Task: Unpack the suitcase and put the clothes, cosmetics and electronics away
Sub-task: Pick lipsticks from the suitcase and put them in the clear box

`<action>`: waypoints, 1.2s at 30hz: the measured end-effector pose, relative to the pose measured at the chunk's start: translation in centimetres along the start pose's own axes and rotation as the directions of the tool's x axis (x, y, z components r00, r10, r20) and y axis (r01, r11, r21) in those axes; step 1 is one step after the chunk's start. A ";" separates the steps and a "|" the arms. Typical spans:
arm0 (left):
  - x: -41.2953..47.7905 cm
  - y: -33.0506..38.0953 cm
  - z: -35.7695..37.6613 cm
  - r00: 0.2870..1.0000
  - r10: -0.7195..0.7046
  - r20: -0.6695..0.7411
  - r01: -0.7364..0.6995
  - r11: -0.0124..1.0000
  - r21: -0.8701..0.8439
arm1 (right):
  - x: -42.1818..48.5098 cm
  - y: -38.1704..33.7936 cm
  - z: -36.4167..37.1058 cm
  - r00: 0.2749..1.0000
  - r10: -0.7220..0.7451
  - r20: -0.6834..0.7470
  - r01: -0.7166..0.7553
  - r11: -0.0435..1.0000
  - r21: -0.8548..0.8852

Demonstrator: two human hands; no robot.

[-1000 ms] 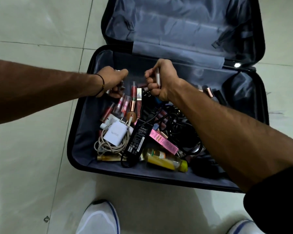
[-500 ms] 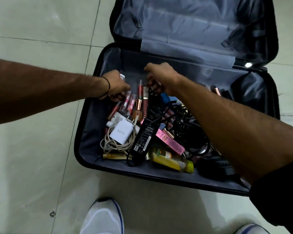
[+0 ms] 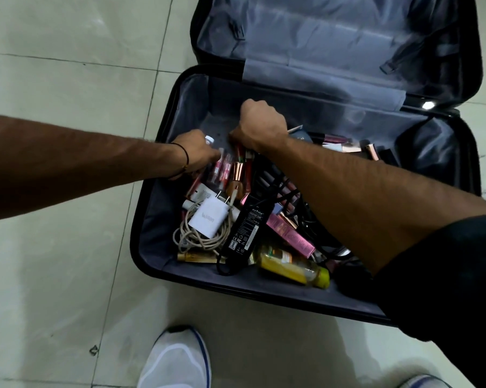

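An open black suitcase (image 3: 155, 225) lies on the tiled floor, its lower half holding a heap of cosmetics and electronics. My left hand (image 3: 197, 152) is closed around small cosmetics, with a white cap (image 3: 208, 140) poking out of the fist. My right hand (image 3: 261, 127) is curled fingers-down on the upright lip gloss tubes (image 3: 225, 169) beside a gold-capped bottle (image 3: 237, 175); its fingertips are hidden. A white charger with coiled cable (image 3: 208, 217), a black power adapter (image 3: 246, 228), a pink box (image 3: 291, 236) and a yellow bottle (image 3: 289, 266) lie nearer me.
The grey-lined lid (image 3: 334, 46) stands open at the far side. More tubes (image 3: 348, 147) and black cables (image 3: 281, 180) lie under and beyond my right forearm. My white shoe (image 3: 177, 359) stands on the pale tiles just in front of the case.
Both hands have dropped from above the pile down into the cosmetics at the back of the case. My right hand, which held a tube up, is now pressed among the tubes.
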State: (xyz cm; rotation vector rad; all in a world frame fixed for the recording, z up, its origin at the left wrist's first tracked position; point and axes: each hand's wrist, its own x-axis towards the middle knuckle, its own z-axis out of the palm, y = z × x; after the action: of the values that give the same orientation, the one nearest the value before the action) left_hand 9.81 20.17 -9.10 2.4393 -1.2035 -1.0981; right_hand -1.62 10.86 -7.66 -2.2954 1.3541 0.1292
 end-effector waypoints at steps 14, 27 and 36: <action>0.7 0.9 -0.1 1.000 0.005 0.009 -0.005 1.000 -0.027 | -0.6 2.6 -3.6 0.939 0.124 0.321 -0.341 0.474 0.812; -0.5 2.1 -1.1 1.000 0.014 0.018 -0.017 0.986 0.167 | -3.0 3.7 -2.4 0.907 0.114 0.404 -0.376 0.651 0.660; -0.7 1.2 -2.8 0.990 0.065 -0.122 -0.080 0.989 -0.121 | -3.1 0.4 -0.5 0.932 0.076 0.353 -0.238 0.865 0.442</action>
State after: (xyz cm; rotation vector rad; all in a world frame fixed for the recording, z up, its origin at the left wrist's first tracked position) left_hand 10.77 19.52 -6.23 2.3117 -1.1412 -0.9645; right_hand -3.61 12.94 -6.40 -1.6626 1.2335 0.1925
